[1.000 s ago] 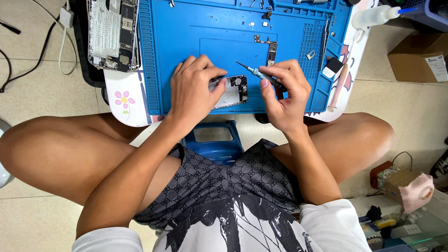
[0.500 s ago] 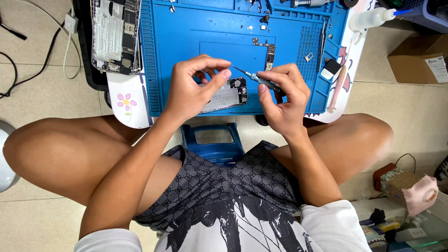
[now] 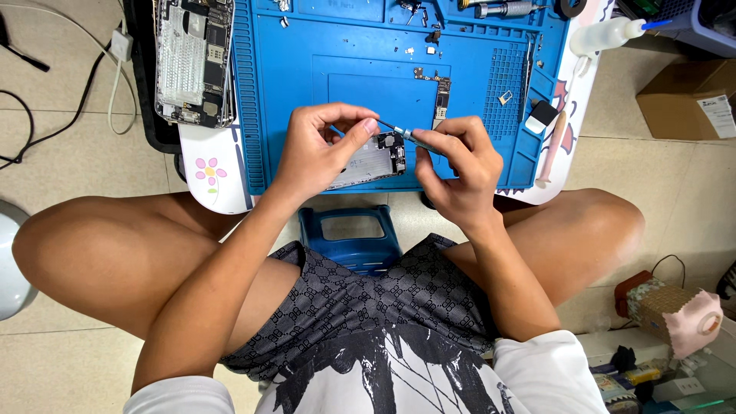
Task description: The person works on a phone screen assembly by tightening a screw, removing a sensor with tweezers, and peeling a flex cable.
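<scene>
We see a blue mat (image 3: 307, 69) spread over a small white table (image 3: 211, 180) on a tiled floor (image 3: 61, 92). Its tray slots along the far edge hold small tools and screws, too small to tell apart. A slim board (image 3: 441, 96) lies in the mat's middle, and a gutted phone shell (image 3: 193, 61) rests at its left edge. A white squeeze bottle (image 3: 609, 34) stands at the table's far right corner, with a cardboard box (image 3: 690, 100) on the floor beyond it. A blue stool (image 3: 349, 234) shows between our knees.

Our left hand (image 3: 318, 153) holds an opened phone (image 3: 368, 161) at the mat's near edge, thumb and forefinger curled above it; whether that grip presses on anything small we cannot tell. Our right hand (image 3: 456, 165) pinches a screwdriver (image 3: 406, 134). Its long axis runs from the right fingers up and to the left, with the tip near the left forefinger, just above the phone's upper right corner. The phone's long side lies roughly left to right, slightly tilted.
</scene>
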